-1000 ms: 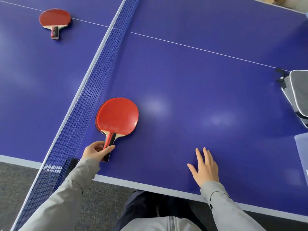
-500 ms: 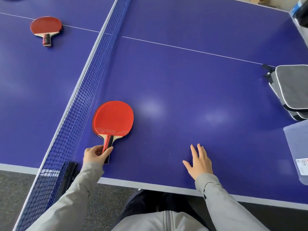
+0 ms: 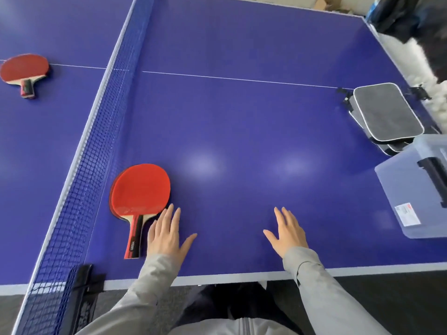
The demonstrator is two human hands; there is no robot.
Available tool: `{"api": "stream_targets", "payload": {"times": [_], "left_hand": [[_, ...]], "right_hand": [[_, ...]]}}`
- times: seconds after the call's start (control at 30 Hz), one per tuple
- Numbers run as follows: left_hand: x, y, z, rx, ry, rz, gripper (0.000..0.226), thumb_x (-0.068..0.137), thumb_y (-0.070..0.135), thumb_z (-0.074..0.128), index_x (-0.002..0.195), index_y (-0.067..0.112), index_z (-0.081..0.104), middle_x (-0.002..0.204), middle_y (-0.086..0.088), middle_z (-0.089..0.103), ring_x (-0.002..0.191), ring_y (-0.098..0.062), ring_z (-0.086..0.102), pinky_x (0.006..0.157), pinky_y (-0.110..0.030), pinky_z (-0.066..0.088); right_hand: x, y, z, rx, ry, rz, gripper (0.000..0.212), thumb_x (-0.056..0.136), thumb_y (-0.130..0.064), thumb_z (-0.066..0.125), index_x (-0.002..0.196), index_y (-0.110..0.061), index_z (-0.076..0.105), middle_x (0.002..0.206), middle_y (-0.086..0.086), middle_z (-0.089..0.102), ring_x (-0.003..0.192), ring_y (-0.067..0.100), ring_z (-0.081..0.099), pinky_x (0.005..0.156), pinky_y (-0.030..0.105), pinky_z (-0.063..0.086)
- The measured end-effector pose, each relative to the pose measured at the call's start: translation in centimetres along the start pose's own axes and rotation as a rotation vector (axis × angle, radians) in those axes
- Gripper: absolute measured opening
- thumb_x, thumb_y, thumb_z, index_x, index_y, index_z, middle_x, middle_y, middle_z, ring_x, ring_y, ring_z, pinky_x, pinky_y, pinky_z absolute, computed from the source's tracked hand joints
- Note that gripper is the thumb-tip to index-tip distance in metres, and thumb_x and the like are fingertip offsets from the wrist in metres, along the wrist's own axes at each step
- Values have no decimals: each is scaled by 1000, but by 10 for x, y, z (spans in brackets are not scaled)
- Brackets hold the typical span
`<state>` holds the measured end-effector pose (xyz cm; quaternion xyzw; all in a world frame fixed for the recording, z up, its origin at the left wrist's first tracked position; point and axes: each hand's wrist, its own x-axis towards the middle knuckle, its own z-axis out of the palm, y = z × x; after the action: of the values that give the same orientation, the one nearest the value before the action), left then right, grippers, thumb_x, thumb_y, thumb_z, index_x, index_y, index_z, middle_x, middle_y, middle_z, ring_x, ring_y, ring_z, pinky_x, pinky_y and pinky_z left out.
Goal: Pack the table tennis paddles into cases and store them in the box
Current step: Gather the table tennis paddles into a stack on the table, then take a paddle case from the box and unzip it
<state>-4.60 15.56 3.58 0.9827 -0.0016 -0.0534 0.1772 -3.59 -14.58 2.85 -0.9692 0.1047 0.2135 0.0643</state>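
A red paddle lies flat on the blue table beside the net, its red-and-black handle pointing toward me. My left hand rests flat on the table just right of that handle, fingers straight, holding nothing. My right hand lies flat further right, fingers spread. A second red paddle lies across the net at the far left. Grey cases are stacked at the right edge, with a clear plastic box just in front of them.
The blue net runs from the near left corner to the far middle, clamped by a black bracket. Dark bags and a white fluffy thing sit beyond the far right corner. Grey carpet lies below the table edge.
My left hand has let go of the paddle handle and now lies flat just right of it. The view has shifted, bringing the cases and box further into sight.
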Motion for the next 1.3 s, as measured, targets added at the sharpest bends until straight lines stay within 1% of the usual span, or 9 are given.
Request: {"api": "stream_targets", "payload": {"times": [0.07,0.13,0.17,0.23,0.4,0.6,0.83,1.03,1.3], "left_hand": [[13,21,9,65,-130,73,103,80,74,-8,143,7,38,151,-10,35,138,-28,34,112,-44,29],[27,36,25,161,-212,109,86,85,72,5,151,16,11,159,0,7,147,-17,7,120,-37,8],[33,45,30,199,-249,119,81,89,69,14,151,19,2,160,3,-1,147,-14,-1,120,-36,1],[45,65,35,243,-291,151,79,91,66,22,151,21,-3,160,5,-6,147,-13,-6,119,-36,-3],[60,115,45,359,-313,265,79,91,66,20,151,20,-5,160,3,-7,147,-15,-5,118,-39,-2],[58,191,54,393,-294,302,78,91,66,21,151,21,-1,160,3,-2,147,-13,0,118,-38,4],[33,308,67,273,-229,274,76,91,64,29,151,23,8,159,5,10,145,-13,10,117,-35,15],[20,401,69,142,-141,219,73,91,62,30,150,22,13,156,4,20,143,-14,19,112,-35,23],[49,500,61,35,-140,188,71,92,62,31,149,22,16,149,3,31,136,-18,31,106,-37,29]], "right_hand": [[-6,13,-5,-2,4,31,72,94,-50,40,150,-22,6,159,2,3,147,21,3,114,39,24],[-13,26,-9,0,15,67,72,94,-50,40,150,-22,6,159,2,3,147,21,4,114,39,24],[-15,33,-12,6,23,82,72,94,-50,40,150,-22,6,159,2,3,147,21,4,114,39,24],[-19,46,-18,24,44,109,71,95,-51,40,150,-22,6,159,2,4,147,21,4,115,38,25],[-31,88,-36,91,119,169,71,95,-51,39,150,-23,6,159,2,5,147,21,5,115,38,25],[-48,157,-54,182,185,216,71,94,-50,41,150,-25,5,159,1,6,147,22,6,115,38,24],[-80,266,-80,210,315,194,70,94,-50,41,149,-26,6,158,0,10,146,20,12,114,38,23],[-94,359,-127,175,487,130,62,94,-44,44,147,-25,18,150,0,27,139,19,26,108,36,33],[-58,434,-174,140,528,125,60,95,-43,42,147,-20,22,148,2,32,138,20,26,107,36,32]]}}
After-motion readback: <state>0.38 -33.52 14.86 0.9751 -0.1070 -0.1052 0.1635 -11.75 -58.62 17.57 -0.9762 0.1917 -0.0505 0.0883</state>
